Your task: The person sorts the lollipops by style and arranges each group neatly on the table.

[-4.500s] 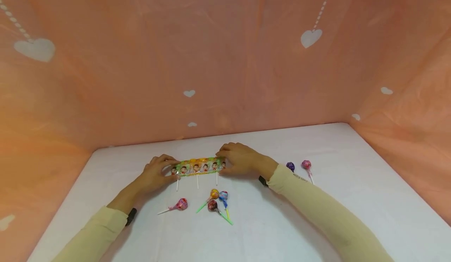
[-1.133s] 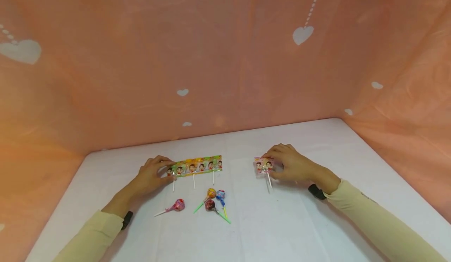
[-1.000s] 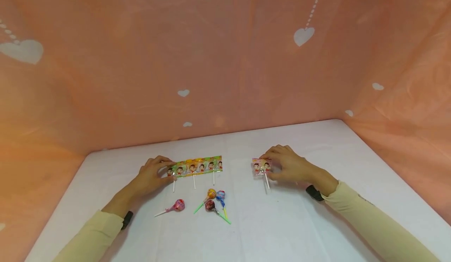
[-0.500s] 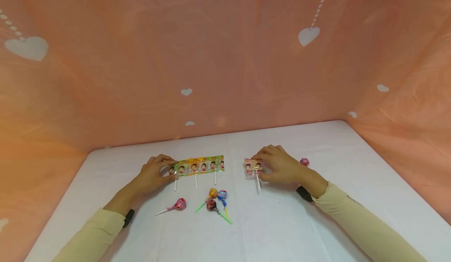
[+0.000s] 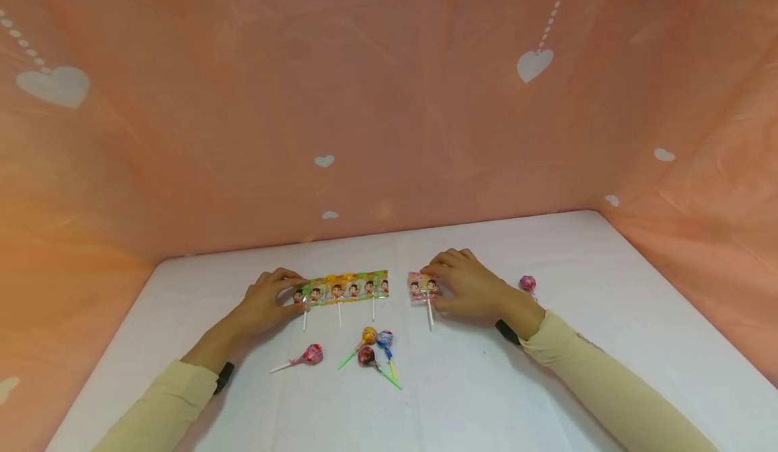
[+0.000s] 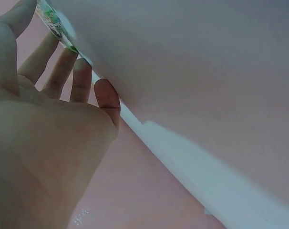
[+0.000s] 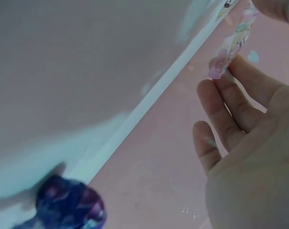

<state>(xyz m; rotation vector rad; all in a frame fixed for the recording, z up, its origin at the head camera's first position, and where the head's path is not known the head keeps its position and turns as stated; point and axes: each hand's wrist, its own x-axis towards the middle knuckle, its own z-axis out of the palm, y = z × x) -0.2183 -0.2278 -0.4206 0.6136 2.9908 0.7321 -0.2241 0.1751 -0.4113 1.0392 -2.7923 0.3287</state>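
My left hand [image 5: 265,303] pinches the left end of a row of three flat-wrapped lollipops with white sticks. A green one [image 5: 315,292] is at the left, an orange one [image 5: 343,288] in the middle and another green one [image 5: 372,284] at the right. Thumb and fingers of my right hand [image 5: 473,288] pinch a pink flat-wrapped lollipop [image 5: 417,288], its stick pointing towards me. A narrow gap separates it from the row's right end. In the right wrist view the pink wrapper [image 7: 225,59] shows edge-on between thumb and fingers.
Nearer me lie round lollipops: a pink one [image 5: 313,354], a yellow one [image 5: 369,334], a blue one [image 5: 385,338] and a dark red one [image 5: 366,355]. Another pink ball [image 5: 527,282] lies beyond my right arm; a purple one [image 7: 70,205] shows in the right wrist view.
My right hand, formerly at the row's right end, later appeared farther right with the pink flat-wrapped lollipop and has since carried it left towards the row. My left hand keeps its place.
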